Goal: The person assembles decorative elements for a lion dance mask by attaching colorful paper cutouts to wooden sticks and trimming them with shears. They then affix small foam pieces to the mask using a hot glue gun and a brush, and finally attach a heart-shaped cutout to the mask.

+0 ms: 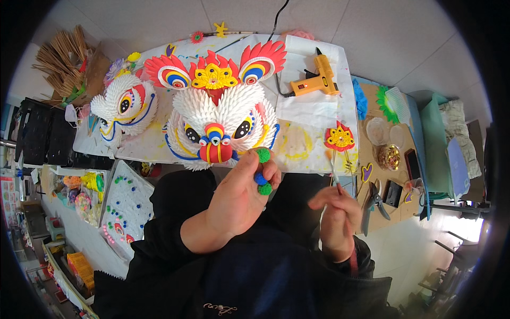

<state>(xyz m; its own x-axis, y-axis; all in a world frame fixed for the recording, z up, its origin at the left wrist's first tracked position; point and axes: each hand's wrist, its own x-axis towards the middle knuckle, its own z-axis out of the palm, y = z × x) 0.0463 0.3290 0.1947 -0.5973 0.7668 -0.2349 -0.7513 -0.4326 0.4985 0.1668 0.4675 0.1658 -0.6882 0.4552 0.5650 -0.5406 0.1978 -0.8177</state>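
My left hand (pixel 231 196) is closed around small fuzzy balls, green (pixel 263 154) and blue (pixel 260 178), which show between its fingers; another green ball (pixel 264 189) sits at the lower end. Just beyond it lies a white, scaly lion-dance head (pixel 218 101) with red ears and a red nose, on the paper-covered table (pixel 297 143). To the right, my right hand (pixel 337 218) is slightly blurred, its fingers closed around a thin stick-like tool (pixel 336 175) whose kind I cannot make out. A red-and-yellow ornament (pixel 339 137) on thin stems lies just past that hand.
A yellow hot glue gun (pixel 319 77) rests at the back right, and a second lion head (pixel 125 106) at the left. Garden-style shears (pixel 374 204) and a jar of gold flakes (pixel 389 156) lie on the right-hand board. A tray (pixel 133 183) of small coloured balls stands lower left.
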